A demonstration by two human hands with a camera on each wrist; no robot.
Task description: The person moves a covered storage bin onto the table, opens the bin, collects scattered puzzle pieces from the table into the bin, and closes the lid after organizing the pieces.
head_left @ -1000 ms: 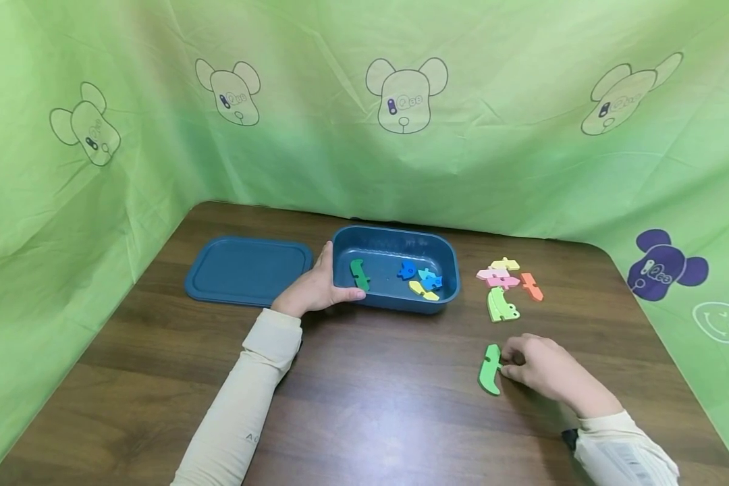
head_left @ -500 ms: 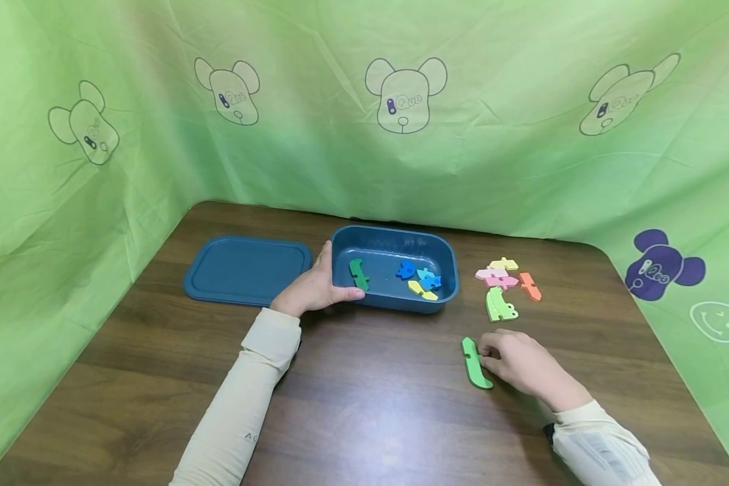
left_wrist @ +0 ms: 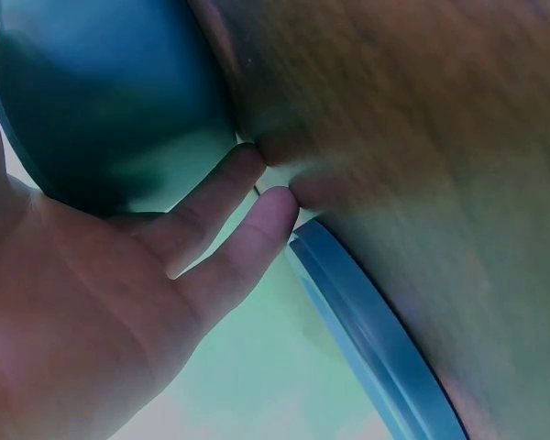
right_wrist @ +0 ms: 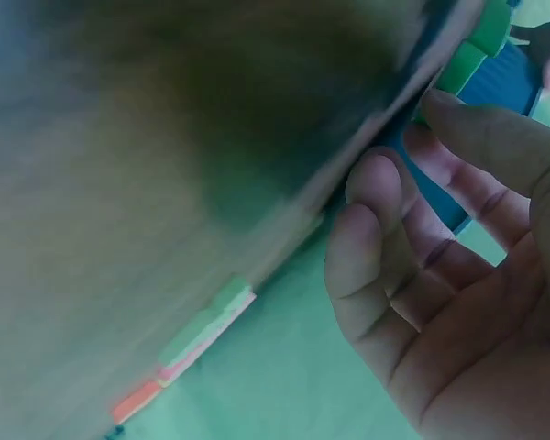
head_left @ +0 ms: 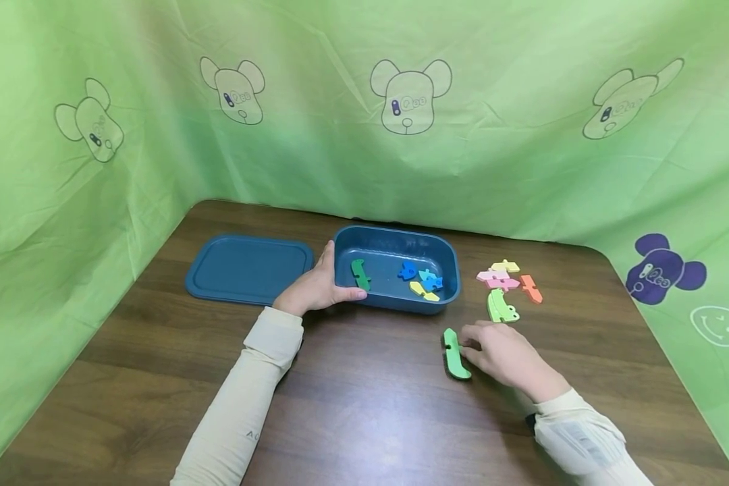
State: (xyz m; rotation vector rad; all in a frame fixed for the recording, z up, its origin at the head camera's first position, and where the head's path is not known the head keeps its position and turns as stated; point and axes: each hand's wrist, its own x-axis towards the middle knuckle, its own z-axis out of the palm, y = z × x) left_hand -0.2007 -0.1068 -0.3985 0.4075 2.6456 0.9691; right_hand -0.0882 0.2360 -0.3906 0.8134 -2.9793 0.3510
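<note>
My left hand (head_left: 316, 287) rests against the left front corner of a blue plastic box (head_left: 395, 305). Its thumb lies at the front rim, its straight fingers along the left side. My right hand (head_left: 510, 354) pinches a bright green, curved puzzle piece (head_left: 454, 354) by its edge, low over the table in front of the box. In the right wrist view the green piece (right_wrist: 463, 66) shows at the thumb and fingertip. Inside the box lie a dark green piece (head_left: 360, 275), a blue piece (head_left: 408, 271), a yellow piece (head_left: 424, 291) and more blue ones at the right.
A flat blue lid (head_left: 249, 268) lies left of the box. To its right sit a light green piece with an eye (head_left: 499, 307), pink pieces (head_left: 499, 281), a pale yellow piece (head_left: 504, 266) and an orange piece (head_left: 531, 288). Green cloth (head_left: 316, 162) hangs behind the table.
My right hand has moved left and slightly away from me with the bright green piece, which has turned along the way. The left hand stays at the box.
</note>
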